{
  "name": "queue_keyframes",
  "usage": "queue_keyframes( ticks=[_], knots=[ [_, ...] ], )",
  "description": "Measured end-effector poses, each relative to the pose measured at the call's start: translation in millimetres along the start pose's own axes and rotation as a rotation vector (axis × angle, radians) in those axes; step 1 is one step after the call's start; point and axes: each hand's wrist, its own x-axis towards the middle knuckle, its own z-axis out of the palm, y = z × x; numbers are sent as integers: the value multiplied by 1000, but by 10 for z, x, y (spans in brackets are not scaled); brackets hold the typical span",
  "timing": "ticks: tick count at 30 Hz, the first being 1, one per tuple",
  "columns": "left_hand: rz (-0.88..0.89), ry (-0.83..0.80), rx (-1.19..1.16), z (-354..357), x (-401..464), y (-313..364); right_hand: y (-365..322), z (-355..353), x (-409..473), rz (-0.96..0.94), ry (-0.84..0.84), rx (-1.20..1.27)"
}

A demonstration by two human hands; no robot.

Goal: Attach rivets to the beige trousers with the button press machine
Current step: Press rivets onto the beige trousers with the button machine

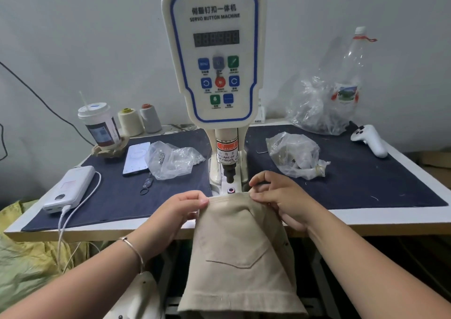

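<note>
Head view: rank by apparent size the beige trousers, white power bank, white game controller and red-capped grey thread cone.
1. Beige trousers, nearest the camera.
2. White power bank.
3. White game controller and red-capped grey thread cone: alike, unranked.

Table [402, 217] carries a dark mat [366, 184]; press [214, 50] at twelve, power bank [70, 187] at nine, controller [369, 139] at two.
</note>
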Motion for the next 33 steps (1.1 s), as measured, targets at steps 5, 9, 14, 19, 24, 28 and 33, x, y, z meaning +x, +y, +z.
queue_keyframes(
  ticks=[5, 9, 14, 19, 24, 28, 33],
  knots=[
    [24, 54, 100, -54, 270, -39, 45, -5, 241, -30, 121, 7],
    [24, 78, 64, -48, 363, -131, 124, -25, 291, -24, 86, 127],
    [-54, 112, -106, 6, 391, -242, 260, -74, 322, -26, 1, 264],
    [-48, 151, -79, 16, 412, -260, 344, -91, 352, -46, -29, 333],
    [-40, 165, -155, 44, 433, -259, 400, -115, 364, -78, -54, 377],
    [-51, 167, -157, 63, 424, -261, 419, -134, 383, -72, -36, 357],
    [-32, 164, -151, 69, 429, -250, 419, -143, 399, -64, -14, 373]
  ],
)
